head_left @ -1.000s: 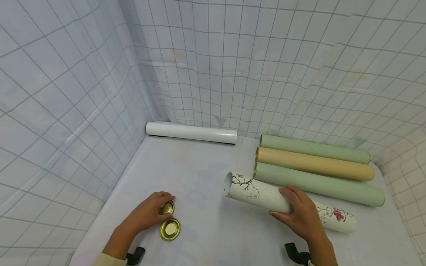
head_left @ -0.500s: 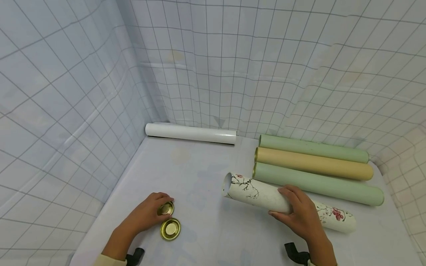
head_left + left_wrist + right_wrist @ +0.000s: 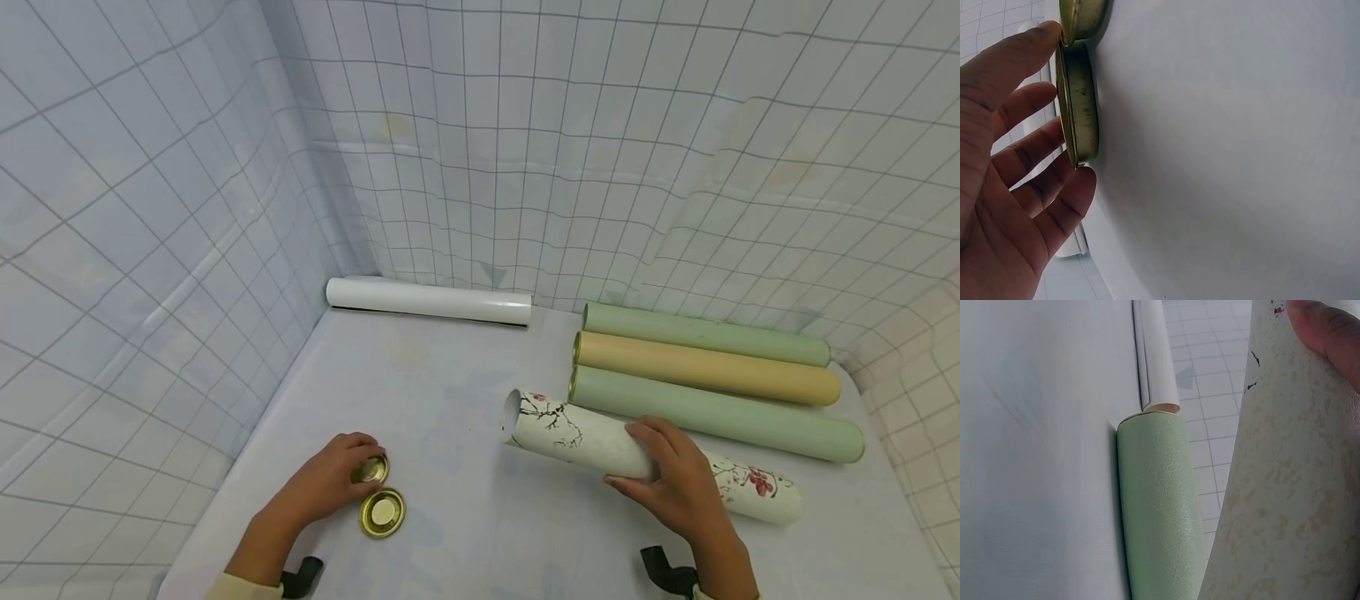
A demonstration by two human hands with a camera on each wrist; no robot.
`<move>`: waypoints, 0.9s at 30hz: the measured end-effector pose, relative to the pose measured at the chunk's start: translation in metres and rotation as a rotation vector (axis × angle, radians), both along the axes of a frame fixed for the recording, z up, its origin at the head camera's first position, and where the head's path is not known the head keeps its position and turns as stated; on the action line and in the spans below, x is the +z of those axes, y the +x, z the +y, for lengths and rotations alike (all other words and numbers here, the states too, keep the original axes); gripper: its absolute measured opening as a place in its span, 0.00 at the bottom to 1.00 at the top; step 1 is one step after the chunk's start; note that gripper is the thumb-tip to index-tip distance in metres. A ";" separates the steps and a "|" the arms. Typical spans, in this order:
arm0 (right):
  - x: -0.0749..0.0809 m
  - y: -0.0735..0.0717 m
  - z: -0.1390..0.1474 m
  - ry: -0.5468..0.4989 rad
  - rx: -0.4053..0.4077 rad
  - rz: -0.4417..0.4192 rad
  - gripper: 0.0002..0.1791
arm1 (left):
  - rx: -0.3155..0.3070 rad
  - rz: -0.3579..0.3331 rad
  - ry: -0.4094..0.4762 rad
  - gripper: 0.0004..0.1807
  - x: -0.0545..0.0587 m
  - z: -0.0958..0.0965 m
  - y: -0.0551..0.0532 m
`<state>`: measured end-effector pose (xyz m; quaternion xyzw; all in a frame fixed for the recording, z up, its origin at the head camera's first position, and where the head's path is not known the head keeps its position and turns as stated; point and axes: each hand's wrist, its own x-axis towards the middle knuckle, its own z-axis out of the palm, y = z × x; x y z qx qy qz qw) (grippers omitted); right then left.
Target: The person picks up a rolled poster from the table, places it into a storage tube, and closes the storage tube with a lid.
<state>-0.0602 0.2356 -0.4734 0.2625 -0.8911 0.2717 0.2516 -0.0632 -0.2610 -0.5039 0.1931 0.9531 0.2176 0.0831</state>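
My left hand (image 3: 330, 481) spans a round gold metal cap (image 3: 370, 468), thumb and fingers at its rim; the left wrist view shows this cap (image 3: 1082, 103) low over the white surface. Touching it on the near side is a second gold cap (image 3: 382, 512) with a raised centre, lying flat. On the right, my right hand (image 3: 678, 479) grips a white paper tube (image 3: 577, 437) printed with dark branches and red blossoms round its middle. Its left end is open and raised, and the palm hides part of its length. In the right wrist view, the thumb (image 3: 1325, 331) presses on the tube.
Behind the printed tube lie a light green tube (image 3: 720, 417), a tan tube (image 3: 705, 369) and another green tube (image 3: 705, 333), side by side. A glossy white roll (image 3: 431, 302) lies along the back wall. Grid-patterned sheets (image 3: 487, 150) enclose the white table (image 3: 450, 392).
My left hand and both gold caps have shifted very slightly to the left. The right hand keeps its grip on the printed tube with hardly any movement.
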 end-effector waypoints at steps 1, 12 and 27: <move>0.000 0.000 0.000 0.000 0.001 0.001 0.43 | 0.005 -0.001 -0.001 0.24 0.000 0.000 -0.001; -0.001 -0.001 0.000 -0.003 -0.008 0.005 0.43 | 0.029 -0.006 -0.005 0.27 -0.001 -0.005 -0.003; -0.004 -0.002 -0.001 -0.013 -0.004 0.031 0.42 | 0.091 0.002 0.004 0.32 0.003 -0.006 -0.002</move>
